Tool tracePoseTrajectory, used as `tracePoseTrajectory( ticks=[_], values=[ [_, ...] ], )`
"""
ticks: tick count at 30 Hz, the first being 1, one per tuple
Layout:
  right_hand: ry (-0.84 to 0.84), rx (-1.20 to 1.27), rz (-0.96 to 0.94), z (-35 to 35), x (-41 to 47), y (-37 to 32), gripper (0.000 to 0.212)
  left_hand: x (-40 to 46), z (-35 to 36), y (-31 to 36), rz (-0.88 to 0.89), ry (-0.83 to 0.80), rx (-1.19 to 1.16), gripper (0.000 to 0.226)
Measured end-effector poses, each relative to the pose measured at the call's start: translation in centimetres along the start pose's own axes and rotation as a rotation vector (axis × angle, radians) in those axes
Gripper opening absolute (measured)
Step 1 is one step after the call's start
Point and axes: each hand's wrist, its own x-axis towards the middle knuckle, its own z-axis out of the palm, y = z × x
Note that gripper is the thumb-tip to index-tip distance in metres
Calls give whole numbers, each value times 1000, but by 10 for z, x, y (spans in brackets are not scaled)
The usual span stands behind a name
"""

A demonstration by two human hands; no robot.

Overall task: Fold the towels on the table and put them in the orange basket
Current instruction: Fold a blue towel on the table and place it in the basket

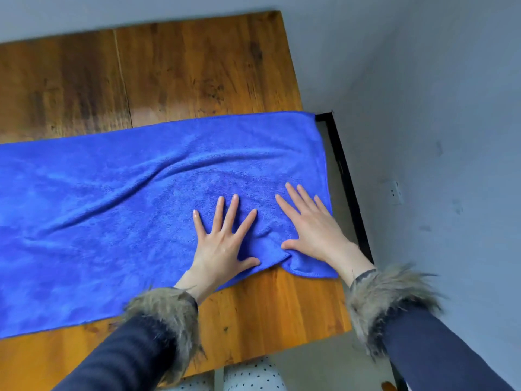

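Observation:
A large blue towel [112, 210] lies spread across the wooden table [174, 69], wrinkled in its middle, with its right end hanging slightly over the table's right edge. My left hand [222, 241] presses flat on the towel near its near-right part, fingers straight and spread. My right hand [313, 227] lies flat beside it, close to the towel's right edge, fingers straight. A small fold of cloth bunches between the two thumbs. The orange basket is out of sight.
The table's right edge has a black metal frame [346, 176] close to a grey wall [439, 108] with a socket [394, 191]. Bare wood shows behind the towel and along the near edge [270, 311]. Below the table, dotted fabric [253, 376] shows.

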Motion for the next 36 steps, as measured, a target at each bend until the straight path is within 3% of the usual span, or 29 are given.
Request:
tracePoseTrajectory(
  ticks=[3,6,11,15,18,22,26,31,36],
  values=[
    [20,-13,67,12,-12,15,104,5,0,4,-23,-39,6,127],
    [43,71,97,14,-18,25,96,7,-3,7,-22,-79,23,125],
    [398,752,400,16,-32,23,56,-10,0,12,86,64,7,93],
    [334,813,642,22,-39,31,56,-31,16,16,147,113,30,89],
    [313,835,677,24,-41,33,38,-36,18,15,132,72,35,92],
    [290,973,738,23,-44,33,30,-32,10,24,83,81,-24,66],
    [286,1010,725,16,-43,23,16,-35,-1,43,37,125,-307,52],
    [252,1036,504,1,-38,-15,9,-48,-8,64,-11,160,-697,42],
    [222,1080,408,-14,-23,-25,24,-39,-11,71,-348,38,-1068,37]
  ],
)
